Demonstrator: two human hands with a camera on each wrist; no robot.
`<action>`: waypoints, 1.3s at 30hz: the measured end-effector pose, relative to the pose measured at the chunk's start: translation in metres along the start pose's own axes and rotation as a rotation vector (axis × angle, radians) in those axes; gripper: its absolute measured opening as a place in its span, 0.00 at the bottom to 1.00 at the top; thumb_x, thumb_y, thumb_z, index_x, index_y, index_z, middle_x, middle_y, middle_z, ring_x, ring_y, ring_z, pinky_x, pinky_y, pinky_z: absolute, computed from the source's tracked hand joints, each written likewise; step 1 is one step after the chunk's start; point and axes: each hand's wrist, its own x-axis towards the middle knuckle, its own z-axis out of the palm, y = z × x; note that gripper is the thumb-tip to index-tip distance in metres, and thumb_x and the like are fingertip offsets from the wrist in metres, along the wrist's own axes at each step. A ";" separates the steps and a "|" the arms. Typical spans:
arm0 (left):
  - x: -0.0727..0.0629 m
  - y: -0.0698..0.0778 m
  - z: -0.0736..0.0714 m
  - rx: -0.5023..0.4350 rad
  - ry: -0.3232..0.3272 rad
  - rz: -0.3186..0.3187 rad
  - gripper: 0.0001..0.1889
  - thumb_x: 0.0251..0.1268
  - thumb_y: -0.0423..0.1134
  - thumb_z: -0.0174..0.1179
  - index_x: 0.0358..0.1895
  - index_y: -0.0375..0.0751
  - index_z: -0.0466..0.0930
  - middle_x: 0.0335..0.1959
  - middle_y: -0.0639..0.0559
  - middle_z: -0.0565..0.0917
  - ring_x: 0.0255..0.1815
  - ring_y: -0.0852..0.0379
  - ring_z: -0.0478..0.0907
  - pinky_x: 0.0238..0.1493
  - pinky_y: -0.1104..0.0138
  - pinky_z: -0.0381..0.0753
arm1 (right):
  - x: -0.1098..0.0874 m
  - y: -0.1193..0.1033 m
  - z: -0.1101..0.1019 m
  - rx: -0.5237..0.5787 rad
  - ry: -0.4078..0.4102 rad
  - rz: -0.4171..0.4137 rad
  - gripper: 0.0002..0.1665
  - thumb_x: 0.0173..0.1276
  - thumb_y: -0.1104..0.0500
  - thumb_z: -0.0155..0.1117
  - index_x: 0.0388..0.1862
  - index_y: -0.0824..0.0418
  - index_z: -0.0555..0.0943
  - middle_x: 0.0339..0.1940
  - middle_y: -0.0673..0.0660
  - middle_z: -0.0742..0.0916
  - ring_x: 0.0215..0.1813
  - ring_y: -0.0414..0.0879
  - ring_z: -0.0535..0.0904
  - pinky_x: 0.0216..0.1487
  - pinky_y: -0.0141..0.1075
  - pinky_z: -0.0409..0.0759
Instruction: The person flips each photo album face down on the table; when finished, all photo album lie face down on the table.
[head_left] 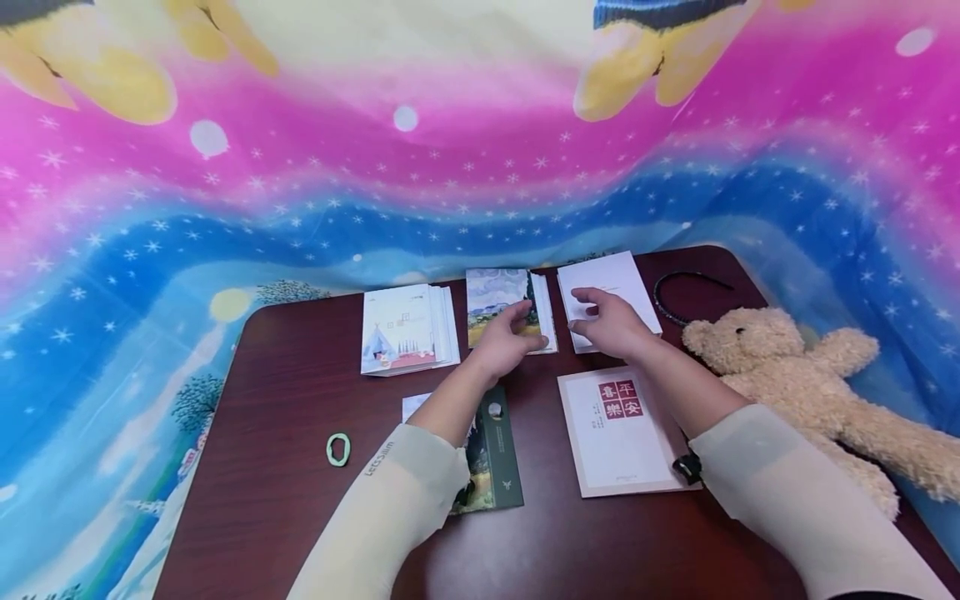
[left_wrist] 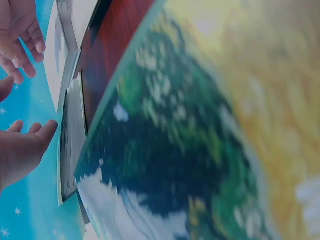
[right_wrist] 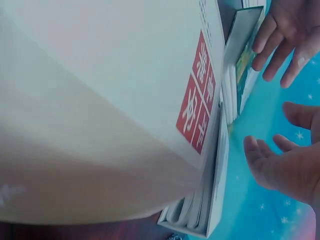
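Note:
My left hand hovers over the right edge of the back-middle stack, whose cover bears a painted landscape. Its fingers are loosely spread, with nothing in them. Over the plain white stack at the back right is my right hand, thumb and fingers apart and holding nothing. In the right wrist view a gap separates the right hand from the open-sided white box holding the stack. Below my forearms lie a dark green painted cover and a white cover with red characters.
A white stack with a tent drawing stands at the back left. A pale green hair tie lies on the left of the brown table. At the right are a black headband and a teddy bear; a printed cloth hangs behind.

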 end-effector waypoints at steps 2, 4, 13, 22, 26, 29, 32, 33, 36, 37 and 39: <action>0.000 -0.002 -0.004 0.006 0.017 -0.002 0.39 0.68 0.40 0.69 0.81 0.48 0.63 0.78 0.44 0.68 0.78 0.47 0.65 0.71 0.52 0.72 | 0.001 -0.001 0.004 0.008 -0.009 0.002 0.40 0.74 0.57 0.64 0.82 0.60 0.64 0.77 0.67 0.72 0.75 0.64 0.69 0.70 0.58 0.71; -0.001 -0.005 -0.007 0.018 0.033 -0.003 0.39 0.68 0.40 0.69 0.80 0.48 0.64 0.77 0.45 0.69 0.78 0.48 0.65 0.71 0.53 0.72 | 0.003 -0.002 0.007 0.023 -0.015 0.009 0.40 0.75 0.56 0.64 0.82 0.59 0.64 0.77 0.67 0.72 0.75 0.64 0.69 0.70 0.58 0.71; -0.004 -0.010 -0.022 0.013 0.069 -0.008 0.40 0.67 0.39 0.69 0.81 0.47 0.63 0.78 0.43 0.68 0.77 0.46 0.66 0.70 0.53 0.73 | 0.012 -0.011 0.024 0.069 -0.043 0.015 0.40 0.75 0.56 0.64 0.82 0.59 0.62 0.77 0.67 0.71 0.76 0.64 0.68 0.66 0.57 0.77; -0.006 -0.014 -0.035 -0.007 0.099 0.002 0.40 0.67 0.38 0.69 0.81 0.45 0.63 0.79 0.42 0.67 0.78 0.46 0.64 0.69 0.54 0.75 | 0.019 -0.017 0.038 0.077 -0.062 -0.006 0.41 0.74 0.58 0.64 0.82 0.62 0.63 0.74 0.70 0.74 0.75 0.63 0.68 0.72 0.56 0.70; -0.007 -0.016 -0.042 0.000 0.123 -0.004 0.40 0.66 0.38 0.70 0.80 0.45 0.63 0.79 0.44 0.67 0.79 0.46 0.64 0.68 0.54 0.75 | 0.022 -0.019 0.041 0.062 -0.069 -0.005 0.42 0.73 0.56 0.65 0.83 0.60 0.62 0.76 0.69 0.72 0.77 0.63 0.67 0.72 0.56 0.71; -0.008 -0.017 -0.047 -0.001 0.144 -0.008 0.40 0.67 0.37 0.70 0.80 0.46 0.64 0.79 0.45 0.67 0.79 0.45 0.64 0.68 0.52 0.75 | 0.025 -0.019 0.043 0.057 -0.070 -0.004 0.43 0.73 0.55 0.66 0.83 0.59 0.62 0.77 0.67 0.71 0.77 0.63 0.66 0.71 0.57 0.71; -0.008 -0.018 -0.052 -0.001 0.157 -0.011 0.40 0.67 0.37 0.70 0.81 0.46 0.63 0.79 0.44 0.66 0.79 0.44 0.62 0.69 0.52 0.75 | 0.027 -0.019 0.046 0.054 -0.072 0.004 0.43 0.73 0.55 0.66 0.83 0.58 0.62 0.78 0.66 0.71 0.78 0.62 0.66 0.71 0.57 0.71; -0.009 -0.019 -0.053 -0.002 0.160 -0.012 0.40 0.67 0.37 0.70 0.81 0.46 0.63 0.79 0.45 0.66 0.80 0.44 0.62 0.69 0.52 0.74 | 0.027 -0.019 0.047 0.054 -0.073 0.006 0.43 0.73 0.55 0.66 0.83 0.58 0.61 0.78 0.66 0.70 0.78 0.63 0.66 0.71 0.57 0.71; -0.010 -0.020 -0.057 -0.001 0.172 -0.018 0.41 0.66 0.37 0.70 0.81 0.47 0.63 0.79 0.45 0.66 0.80 0.44 0.61 0.71 0.53 0.72 | 0.027 -0.020 0.049 0.043 -0.072 0.007 0.43 0.73 0.56 0.66 0.83 0.59 0.61 0.78 0.66 0.70 0.77 0.63 0.66 0.71 0.57 0.71; -0.010 -0.020 -0.058 0.000 0.179 -0.019 0.40 0.66 0.37 0.71 0.80 0.47 0.63 0.79 0.45 0.66 0.80 0.44 0.60 0.72 0.53 0.71 | 0.027 -0.020 0.051 0.040 -0.072 0.005 0.43 0.73 0.56 0.66 0.83 0.59 0.61 0.79 0.65 0.70 0.77 0.63 0.66 0.71 0.57 0.71; -0.011 -0.021 -0.059 -0.003 0.190 -0.020 0.40 0.66 0.37 0.70 0.80 0.47 0.64 0.80 0.45 0.65 0.81 0.45 0.59 0.73 0.53 0.69 | 0.028 -0.020 0.053 0.037 -0.072 0.001 0.43 0.74 0.56 0.66 0.83 0.59 0.61 0.79 0.66 0.69 0.77 0.64 0.65 0.71 0.58 0.71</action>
